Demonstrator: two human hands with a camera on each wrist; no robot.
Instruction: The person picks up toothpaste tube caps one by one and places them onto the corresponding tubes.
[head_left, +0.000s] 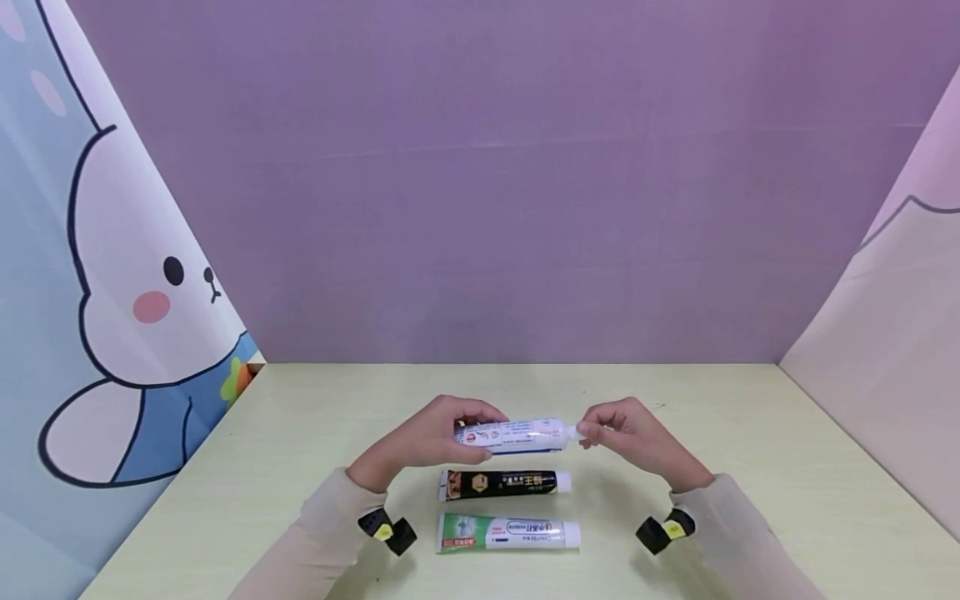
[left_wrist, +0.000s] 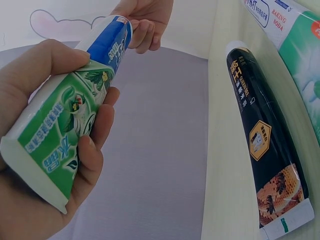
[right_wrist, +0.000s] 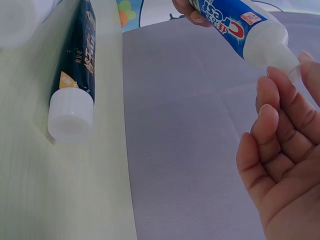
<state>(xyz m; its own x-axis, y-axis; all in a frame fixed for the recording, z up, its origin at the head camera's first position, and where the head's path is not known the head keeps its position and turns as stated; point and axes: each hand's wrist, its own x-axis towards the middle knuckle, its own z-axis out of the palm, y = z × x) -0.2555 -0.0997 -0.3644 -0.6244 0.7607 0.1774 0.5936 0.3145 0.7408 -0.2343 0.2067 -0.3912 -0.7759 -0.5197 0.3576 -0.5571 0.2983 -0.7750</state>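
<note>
My left hand point(head_left: 435, 429) grips a toothpaste tube point(head_left: 521, 436) round its crimped end and holds it level, with the printed back facing up in the head view. In the left wrist view the tube's front is green, blue and white. At the tube's right end, the thumb and forefinger of my right hand point(head_left: 633, 433) pinch the small whitish cap point(right_wrist: 281, 57). The other fingers of that hand curl loosely below. The nearest thing to the held tube is a black toothpaste tube point(head_left: 498, 483) with a white cap, lying on the table.
A green and white baking soda toothpaste tube point(head_left: 517, 533) lies parallel to the black one, closer to the body. Both rest on a pale wooden table point(head_left: 330, 408). A purple cloth backdrop point(head_left: 510, 208) rises behind it, and printed cloths hang at both sides.
</note>
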